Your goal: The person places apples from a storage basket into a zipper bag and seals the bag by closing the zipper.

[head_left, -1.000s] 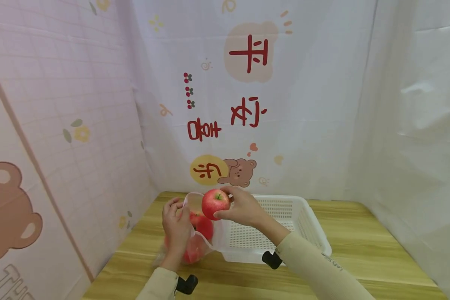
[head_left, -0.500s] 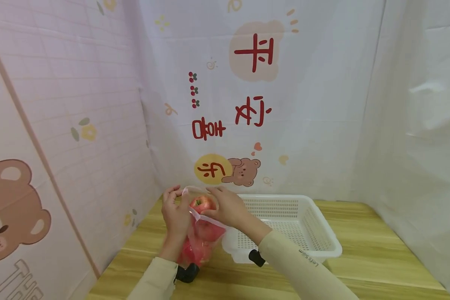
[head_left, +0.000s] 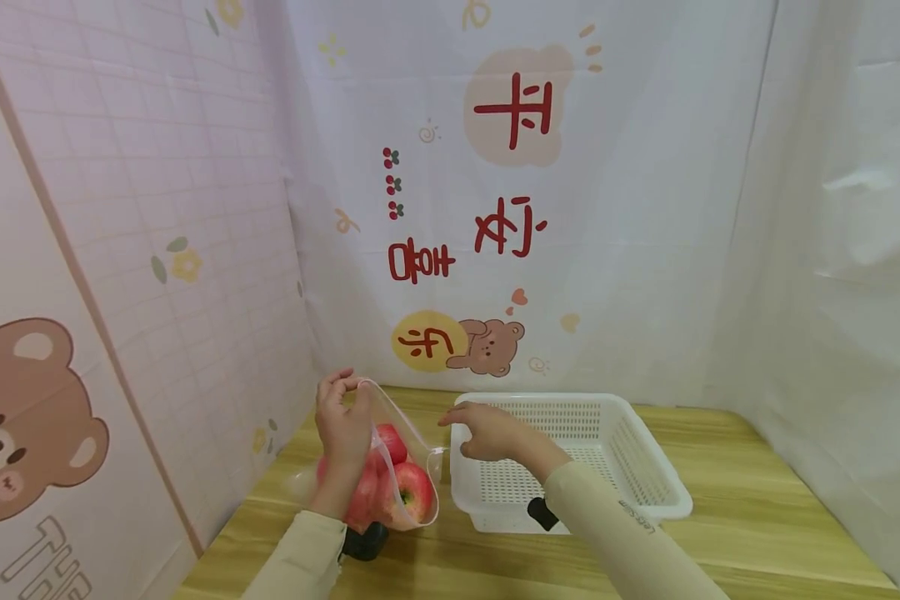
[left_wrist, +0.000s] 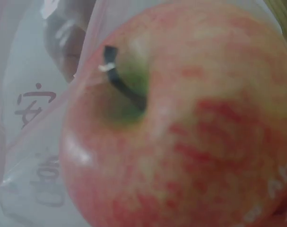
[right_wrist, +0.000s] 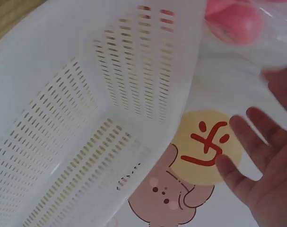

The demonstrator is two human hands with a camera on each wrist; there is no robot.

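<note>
My left hand holds the rim of a clear zip bag, pinched between thumb and fingers. Several red apples lie inside the bag, one of them an apple near its mouth. In the left wrist view an apple with a dark stem fills most of the picture, seen through or beside the clear plastic. Nothing is in my right hand, which hovers over the left end of a white plastic basket with its fingers spread loosely. The right wrist view shows these fingers apart, beside the basket.
The slotted basket stands on a wood-grain table, to the right of the bag. White printed cloth hangs at the back and on both sides of the table.
My right hand has put an apple into the bag, let go of it and drawn back right to the basket. My left hand has stayed at the bag's rim.
</note>
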